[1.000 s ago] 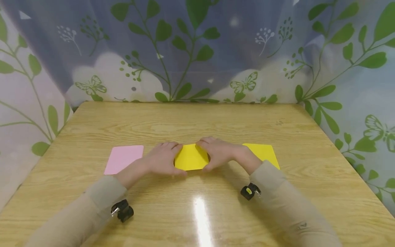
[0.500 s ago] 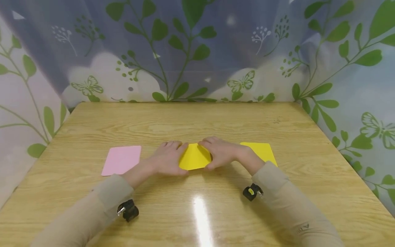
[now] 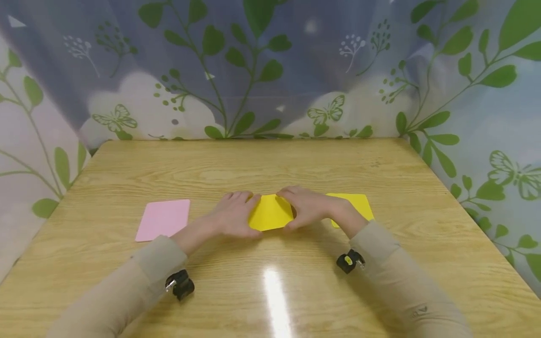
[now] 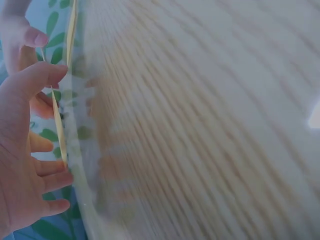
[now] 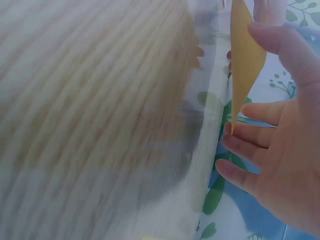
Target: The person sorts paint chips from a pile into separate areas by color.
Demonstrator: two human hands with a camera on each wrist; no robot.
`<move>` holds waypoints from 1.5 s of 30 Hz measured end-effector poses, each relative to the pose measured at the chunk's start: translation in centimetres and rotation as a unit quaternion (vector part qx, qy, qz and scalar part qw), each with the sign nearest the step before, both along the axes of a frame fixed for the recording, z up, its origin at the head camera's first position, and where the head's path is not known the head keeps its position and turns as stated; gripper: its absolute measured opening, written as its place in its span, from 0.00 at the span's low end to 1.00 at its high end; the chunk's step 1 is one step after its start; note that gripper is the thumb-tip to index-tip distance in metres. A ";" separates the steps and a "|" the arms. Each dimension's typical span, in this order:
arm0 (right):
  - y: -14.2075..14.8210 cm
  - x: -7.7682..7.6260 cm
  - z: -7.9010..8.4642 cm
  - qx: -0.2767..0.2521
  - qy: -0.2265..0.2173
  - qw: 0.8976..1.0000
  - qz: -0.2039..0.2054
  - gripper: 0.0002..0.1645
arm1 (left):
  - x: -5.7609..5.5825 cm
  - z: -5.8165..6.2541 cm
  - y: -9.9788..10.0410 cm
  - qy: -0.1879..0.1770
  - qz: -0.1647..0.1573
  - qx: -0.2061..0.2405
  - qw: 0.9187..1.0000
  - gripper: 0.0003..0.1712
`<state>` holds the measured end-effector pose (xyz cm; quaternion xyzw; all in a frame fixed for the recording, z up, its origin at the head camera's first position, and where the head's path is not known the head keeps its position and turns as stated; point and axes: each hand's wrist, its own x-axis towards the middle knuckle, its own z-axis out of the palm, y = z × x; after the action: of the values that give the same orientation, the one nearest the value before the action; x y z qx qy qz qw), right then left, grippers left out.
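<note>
Between my two hands is a yellow card [image 3: 270, 213], slightly bent, close over the table in the head view. My left hand [image 3: 236, 215] grips its left side, thumb at the near edge and fingers at the far edge. At the right side my right hand [image 3: 310, 207] holds it the same way. The left wrist view has the card [image 4: 59, 130] edge-on between thumb and fingers. In the right wrist view the bent card [image 5: 245, 55] spans from the thumb to the fingertips.
A pink card [image 3: 162, 219] lies on the wooden table [image 3: 253, 164] to the left, its near right corner behind my left forearm. Another yellow card [image 3: 359, 204] lies to the right, partly covered by my right wrist. A patterned curtain [image 3: 181, 70] surrounds the table's back and sides.
Both hands have shifted to the right with the yellow card between them. The pink card and the other yellow card lie where they were, while the head view has turned slightly.
</note>
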<state>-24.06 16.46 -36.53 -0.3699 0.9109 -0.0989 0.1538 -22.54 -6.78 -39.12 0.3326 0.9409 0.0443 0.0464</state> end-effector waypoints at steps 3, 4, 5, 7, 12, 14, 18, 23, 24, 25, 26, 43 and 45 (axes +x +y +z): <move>0.7 0.0 0.0 0.004 0.022 1.000 0.000 0.57 | -0.2 0.1 0.6 0.010 -0.007 0.001 1.000 0.59; 1.0 0.0 0.0 0.005 0.030 1.000 0.001 0.58 | -0.2 0.1 0.8 0.016 -0.009 0.000 1.000 0.59; 1.2 0.1 0.1 0.009 0.036 0.999 -0.001 0.58 | -0.2 0.2 1.1 0.021 -0.012 0.001 1.000 0.59; 1.7 0.2 0.1 0.015 0.046 0.999 -0.007 0.60 | -0.3 0.3 1.6 0.031 -0.018 0.004 0.999 0.59; 3.2 0.7 0.2 0.018 0.069 0.997 -0.028 0.62 | -0.7 0.3 3.2 0.056 -0.032 0.005 0.998 0.60; 3.9 0.8 0.2 0.020 0.080 0.996 -0.035 0.62 | -0.9 0.3 3.9 0.070 -0.041 0.001 0.997 0.59; 5.5 1.0 0.2 0.029 0.102 0.993 -0.050 0.63 | -1.2 0.8 5.7 0.086 -0.057 -0.006 0.995 0.58; 7.8 1.1 0.0 0.049 0.123 0.989 -0.070 0.63 | -1.8 1.3 8.6 0.092 -0.073 -0.022 0.993 0.57; 8.4 1.1 0.0 0.051 0.126 0.988 -0.075 0.63 | -1.9 1.3 9.2 0.093 -0.075 -0.027 0.992 0.57; 8.9 1.1 0.0 0.054 0.129 0.987 -0.080 0.64 | -2.1 1.4 9.8 0.090 -0.075 -0.030 0.993 0.57; 9.4 1.2 -0.1 0.054 0.130 0.986 -0.084 0.64 | -2.2 1.4 10.5 0.087 -0.076 -0.032 0.993 0.58; 16.5 1.7 -0.8 0.067 0.099 0.985 -0.123 0.59 | -2.6 -0.2 19.0 0.038 -0.071 -0.048 0.996 0.59; 16.8 1.6 -0.9 0.069 0.089 0.985 -0.129 0.58 | -2.6 -0.3 19.5 0.043 -0.067 -0.058 0.995 0.58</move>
<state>-22.50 33.29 -37.46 -0.2450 0.9657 -0.0219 0.0835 -25.10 12.73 -39.39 0.3931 0.9186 -0.0273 0.0282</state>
